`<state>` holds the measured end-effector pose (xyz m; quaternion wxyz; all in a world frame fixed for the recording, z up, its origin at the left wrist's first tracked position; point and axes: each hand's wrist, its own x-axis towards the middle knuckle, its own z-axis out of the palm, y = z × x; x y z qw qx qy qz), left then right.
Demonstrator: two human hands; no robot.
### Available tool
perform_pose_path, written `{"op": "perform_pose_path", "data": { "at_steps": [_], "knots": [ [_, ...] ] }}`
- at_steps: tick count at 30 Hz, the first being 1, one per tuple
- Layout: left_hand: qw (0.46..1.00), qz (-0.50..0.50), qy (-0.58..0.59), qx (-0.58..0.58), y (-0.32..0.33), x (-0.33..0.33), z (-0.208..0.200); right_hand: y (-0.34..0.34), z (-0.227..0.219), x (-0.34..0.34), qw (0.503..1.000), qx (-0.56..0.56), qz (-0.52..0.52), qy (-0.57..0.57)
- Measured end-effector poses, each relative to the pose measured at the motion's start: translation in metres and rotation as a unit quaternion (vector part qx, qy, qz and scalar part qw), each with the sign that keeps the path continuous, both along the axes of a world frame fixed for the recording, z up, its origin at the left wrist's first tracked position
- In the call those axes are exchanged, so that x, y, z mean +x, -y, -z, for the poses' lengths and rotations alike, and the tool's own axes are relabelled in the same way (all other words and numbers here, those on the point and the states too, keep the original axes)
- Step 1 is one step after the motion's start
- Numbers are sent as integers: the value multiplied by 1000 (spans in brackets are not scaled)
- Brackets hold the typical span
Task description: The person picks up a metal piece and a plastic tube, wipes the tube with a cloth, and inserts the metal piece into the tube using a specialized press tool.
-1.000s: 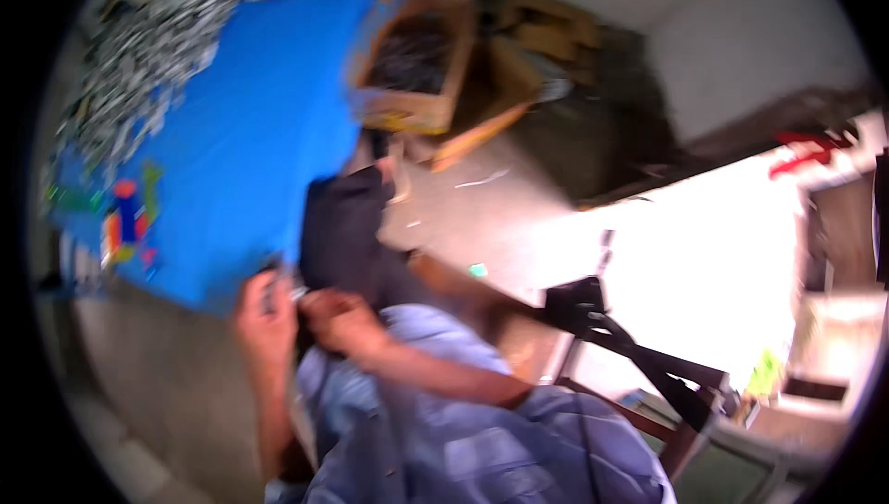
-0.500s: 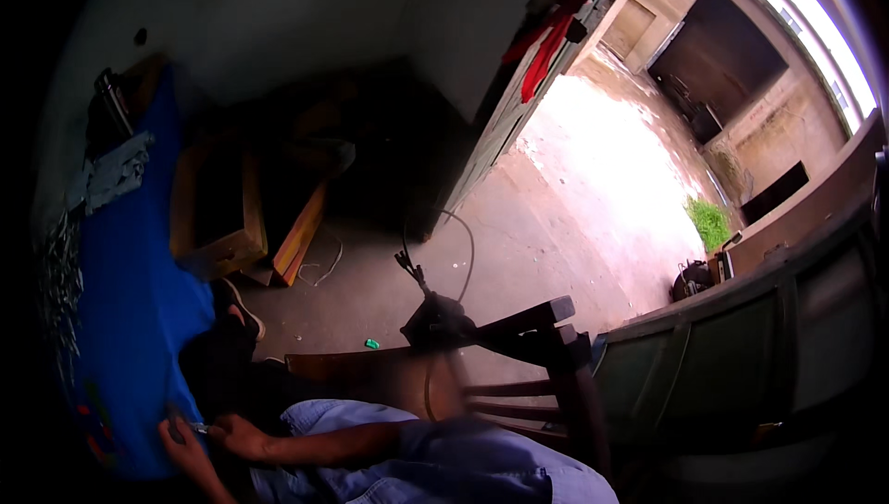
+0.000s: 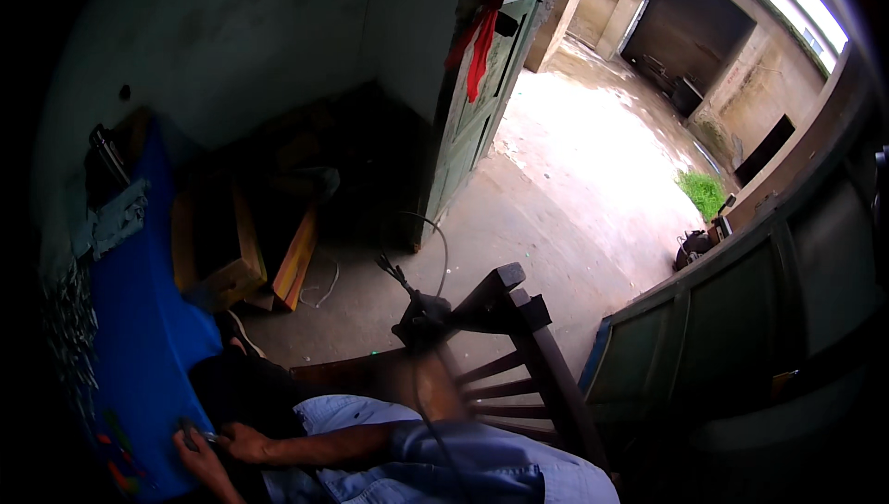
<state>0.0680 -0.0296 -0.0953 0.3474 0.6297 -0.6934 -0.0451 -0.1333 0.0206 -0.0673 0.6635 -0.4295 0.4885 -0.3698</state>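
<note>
At the near edge of the blue-covered table (image 3: 139,310), my left hand (image 3: 197,460) is closed around a small dark grey object (image 3: 190,433) whose kind I cannot make out. Close beside it, my right hand (image 3: 244,444) pinches a thin, shiny metal-looking piece (image 3: 213,437) that reaches toward the left hand. Fingers and dim light hide where the two objects meet. Many thin silvery pieces (image 3: 69,333) are heaped along the table's left side. Small red, green and orange items (image 3: 118,453) lie near my left hand.
Cardboard boxes (image 3: 236,286) stand on the floor beyond the table. A dark wooden chair (image 3: 542,356) with a black strapped item (image 3: 424,321) and a cable is at my right. Beyond it, an open door (image 3: 463,148) hung with red cloth (image 3: 482,55) leads to a bright courtyard.
The view has shifted, so the door, courtyard and chair appear farther left. Both hands stay together at the table edge, still holding the same small objects.
</note>
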Motion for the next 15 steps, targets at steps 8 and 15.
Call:
{"op": "perform_pose_path", "data": {
  "at_steps": [8,15],
  "knots": [
    [1000,-10,-25,-11,16,7,17,11,33,18,996,-72,18,-41],
    [998,-7,-64,2,-2,11,12,-2,13,19,999,-38,2,-27]
  ]
}}
